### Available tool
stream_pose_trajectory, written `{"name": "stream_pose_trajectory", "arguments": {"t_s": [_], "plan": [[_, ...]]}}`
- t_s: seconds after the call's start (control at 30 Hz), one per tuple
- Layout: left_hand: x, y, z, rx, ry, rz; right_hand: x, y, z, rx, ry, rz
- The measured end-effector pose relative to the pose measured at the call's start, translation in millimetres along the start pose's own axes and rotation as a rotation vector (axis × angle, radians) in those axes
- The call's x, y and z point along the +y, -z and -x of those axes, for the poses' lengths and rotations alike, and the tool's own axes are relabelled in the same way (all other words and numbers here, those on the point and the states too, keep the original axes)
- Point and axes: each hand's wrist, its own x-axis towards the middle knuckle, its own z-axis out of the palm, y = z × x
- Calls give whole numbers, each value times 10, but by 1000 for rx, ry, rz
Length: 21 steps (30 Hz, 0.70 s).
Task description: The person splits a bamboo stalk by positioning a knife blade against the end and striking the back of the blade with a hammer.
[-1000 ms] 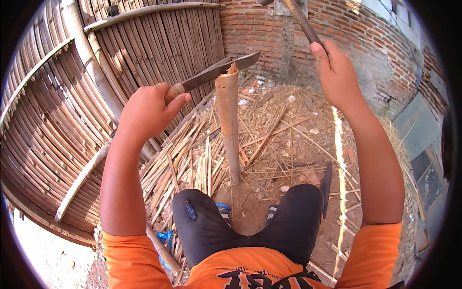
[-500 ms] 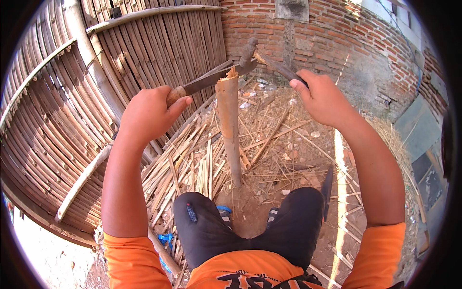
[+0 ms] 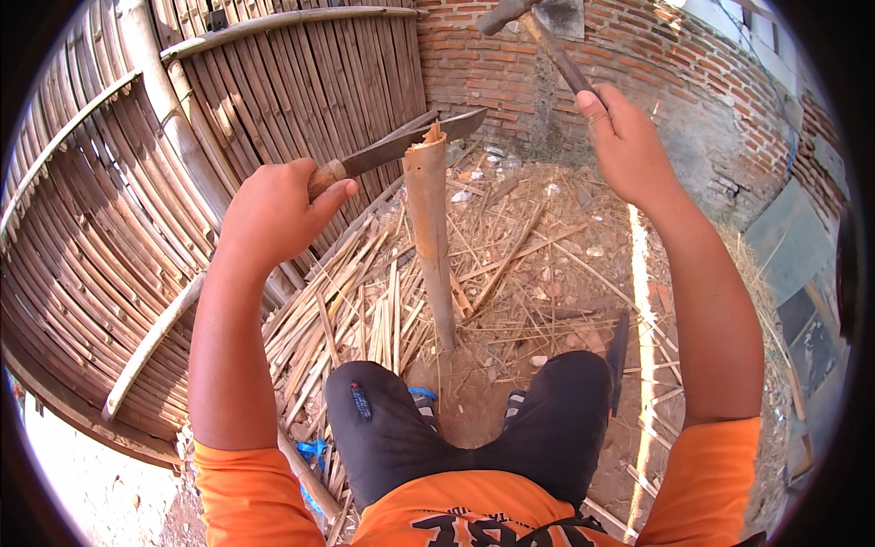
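An upright bamboo piece [image 3: 428, 219] stands on the ground in front of my knees, its top splintered. My left hand [image 3: 273, 208] is closed round the wooden handle of a machete [image 3: 378, 154], whose blade lies across the bamboo's top. The blade's tip sticks out to the right of it. In my right hand [image 3: 629, 150] is a hammer [image 3: 558, 56], gripped by its handle. The hammer's head is raised above and to the right of the blade, apart from it.
Split bamboo strips [image 3: 369, 305] lie heaped left of the upright piece. A bamboo slat wall [image 3: 301, 82] rises at the left and a brick wall [image 3: 629, 64] behind. Another dark blade [image 3: 620, 351] is beside my right knee. Straw and rubble cover the ground.
My right hand has lifted the hammer up, away from the machete's blade. The machete and bamboo have hardly moved in the picture.
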Motion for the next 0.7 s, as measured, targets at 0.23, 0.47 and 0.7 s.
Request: {"name": "stream_pose_trajectory", "arguments": {"t_s": [0.23, 0.47, 0.7], "plan": [[-11, 27, 15, 9, 22, -26, -41, -175, 180, -229, 64, 220], [36, 43, 14, -32, 49, 4, 84, -262, 113, -8, 47, 87], [4, 58, 1, -26, 56, -8, 43, -182, 6, -23, 0, -35]]}}
